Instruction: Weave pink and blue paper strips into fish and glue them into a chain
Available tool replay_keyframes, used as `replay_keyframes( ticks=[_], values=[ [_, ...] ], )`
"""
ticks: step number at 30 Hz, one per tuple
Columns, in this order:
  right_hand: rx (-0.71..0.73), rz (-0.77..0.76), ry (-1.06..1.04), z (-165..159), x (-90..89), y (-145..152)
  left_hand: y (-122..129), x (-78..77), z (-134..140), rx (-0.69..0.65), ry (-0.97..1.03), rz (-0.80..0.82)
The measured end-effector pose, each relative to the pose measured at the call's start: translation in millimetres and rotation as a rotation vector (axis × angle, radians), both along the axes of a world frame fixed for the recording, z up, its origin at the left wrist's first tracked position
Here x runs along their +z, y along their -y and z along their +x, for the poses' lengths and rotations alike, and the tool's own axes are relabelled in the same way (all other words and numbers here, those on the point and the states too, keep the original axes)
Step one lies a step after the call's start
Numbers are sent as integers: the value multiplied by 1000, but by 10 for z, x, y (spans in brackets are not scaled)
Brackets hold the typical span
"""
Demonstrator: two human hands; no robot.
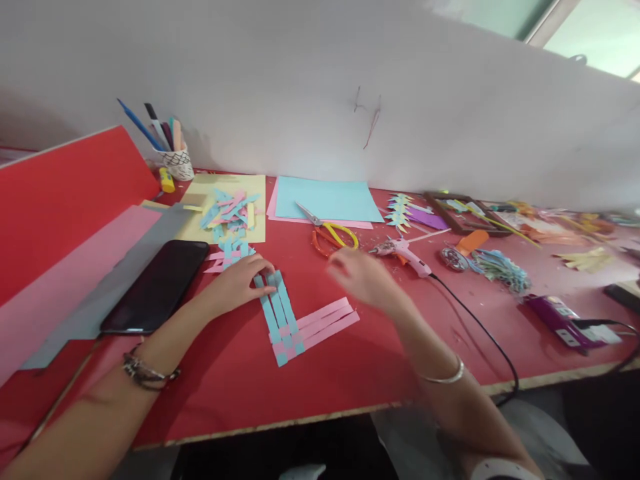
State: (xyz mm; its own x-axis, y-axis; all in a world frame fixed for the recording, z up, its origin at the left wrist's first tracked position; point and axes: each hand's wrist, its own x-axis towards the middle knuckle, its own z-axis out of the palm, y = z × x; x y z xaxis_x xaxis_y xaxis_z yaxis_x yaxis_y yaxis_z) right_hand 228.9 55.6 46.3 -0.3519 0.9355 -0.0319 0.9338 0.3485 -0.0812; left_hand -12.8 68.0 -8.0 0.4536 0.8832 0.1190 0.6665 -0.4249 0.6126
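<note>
A woven piece of blue and pink paper strips (287, 339) lies on the red table, with a small checkered corner nearest me. Its blue strips run away from me and its pink strips run to the right. My left hand (245, 283) holds the far ends of the blue strips under bent fingers and thumb. My right hand (363, 277) is raised to the right of the weave, apart from it and blurred by motion, its fingers bent. Just beyond it are scissors (340, 235) with yellow and orange handles. Another woven paper piece (231, 255) sits partly behind my left hand.
Paper scraps (233, 210) are heaped on a cream sheet (257, 230). Blue paper (330, 197) lies at the back. A pink glue gun (407, 257) trails a black cord (475, 323) over the front edge. At left are a phone (157, 287) and a pen cup (177, 163).
</note>
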Motion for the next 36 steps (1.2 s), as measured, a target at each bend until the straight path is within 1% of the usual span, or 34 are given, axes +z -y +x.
replay_keyframes(
  ticks=[1,2,4,6,8,11,14,16,18,21,23,24,25,26,28,29,30,33,35,36],
  values=[
    [157,-86,-61,-146,-60,67,-4,-9,-1,31,35,-24],
    [249,-118,-81,-262,-117,131,-7,-17,-1,66,80,-54],
    [342,-146,-115,-400,-209,230,-10,-26,3,137,200,-126],
    [370,-141,-171,-432,-258,272,-1,-16,14,200,353,-195],
    [356,-137,-246,-409,-268,265,22,16,33,245,505,-237],
    [346,-207,-357,-372,-254,225,75,93,71,288,702,-260],
    [416,-299,-399,-377,-260,207,121,159,106,311,826,-274],
    [452,-321,-438,-392,-288,201,126,169,119,303,861,-287],
    [446,-369,-536,-398,-318,191,106,144,119,300,876,-280],
    [348,-454,-714,-380,-333,157,48,64,94,365,865,-181],
    [257,-422,-804,-361,-325,128,20,14,75,438,796,-107],
    [215,-372,-833,-354,-322,114,18,0,72,436,750,-104],
    [181,-312,-850,-350,-322,102,26,-6,76,395,699,-130],
    [156,-251,-855,-351,-325,92,44,-4,88,321,648,-176],
    [135,-151,-842,-367,-340,82,104,18,136,92,530,-318],
    [142,-119,-828,-380,-348,80,138,32,167,12,468,-359],
    [160,-99,-808,-394,-351,79,169,47,197,-17,437,-355],
    [253,-79,-718,-424,-301,48,223,76,257,-18,418,-320],
    [293,-78,-664,-413,-202,-25,218,85,251,27,424,-287],
    [283,-75,-628,-398,-137,-83,205,87,234,74,434,-267]
  ],
)
